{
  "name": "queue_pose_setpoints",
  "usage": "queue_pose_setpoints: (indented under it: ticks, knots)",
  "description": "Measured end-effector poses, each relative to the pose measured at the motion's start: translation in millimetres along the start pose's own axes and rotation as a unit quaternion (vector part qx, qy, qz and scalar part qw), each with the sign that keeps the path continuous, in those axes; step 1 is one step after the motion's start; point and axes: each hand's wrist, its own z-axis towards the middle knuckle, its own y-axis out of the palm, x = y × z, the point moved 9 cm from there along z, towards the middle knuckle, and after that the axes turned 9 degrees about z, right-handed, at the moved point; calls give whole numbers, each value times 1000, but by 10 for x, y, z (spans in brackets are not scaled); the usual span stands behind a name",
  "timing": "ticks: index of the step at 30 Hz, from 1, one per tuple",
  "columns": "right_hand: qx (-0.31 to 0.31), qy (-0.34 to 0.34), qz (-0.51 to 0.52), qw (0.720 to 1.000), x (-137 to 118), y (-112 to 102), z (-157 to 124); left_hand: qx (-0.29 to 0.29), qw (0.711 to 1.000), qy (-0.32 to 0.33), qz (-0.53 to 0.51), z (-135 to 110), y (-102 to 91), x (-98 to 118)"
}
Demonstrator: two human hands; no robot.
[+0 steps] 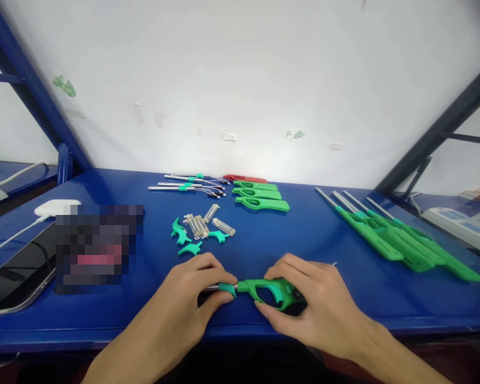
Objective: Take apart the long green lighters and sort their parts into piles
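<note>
A green lighter body (271, 292) with a metal tube lies at the near edge of the blue table (304, 234), held between both hands. My left hand (196, 290) pinches the metal tube and a small teal trigger piece at its left end. My right hand (308, 298) wraps round the green handle. Just beyond my left hand lie loose teal trigger pieces (184, 237) and clear fuel tubes (208, 221).
Green handle shells (260, 194) and a red one (244, 178) lie mid-table, beside metal tube assemblies (188, 184). Several assembled green lighters (400, 237) lie at the right. A tablet (16, 272), a white charger (52, 207) and a blurred patch sit at the left.
</note>
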Motion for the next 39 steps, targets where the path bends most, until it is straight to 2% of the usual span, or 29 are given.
queue_pose_setpoints:
  ticks: [9,12,15,18,20,23,26,28,32,36,39]
  knots:
    - [41,-21,26,999,-19,-88,-10,-1,1000,-14,1,-4,18,-19]
    - [64,-22,52,996,-26,-169,-10,4,1000,-10,0,-1,18,-28]
    - [88,-38,32,995,-37,-284,-7,-2,1000,-15,3,3,22,-41]
    - [105,-20,-12,994,118,-443,16,-19,1000,-14,10,-8,43,-42]
    - [83,29,-55,995,358,-512,41,-21,1000,-9,17,-34,52,-45]
    - [14,93,-116,989,742,-525,36,-11,999,5,49,-92,59,-34]
    - [-24,111,-147,983,915,-523,-35,16,996,39,84,-114,56,72]
    - [-16,95,-126,987,857,-548,-102,39,992,77,90,-89,63,211]
    - [-5,9,-53,999,501,-577,-273,57,980,152,114,23,169,497]
    - [-79,1,-77,994,400,-422,-460,22,977,152,149,151,339,554]
    - [-95,11,-98,991,457,-367,-528,-9,978,131,163,204,427,504]
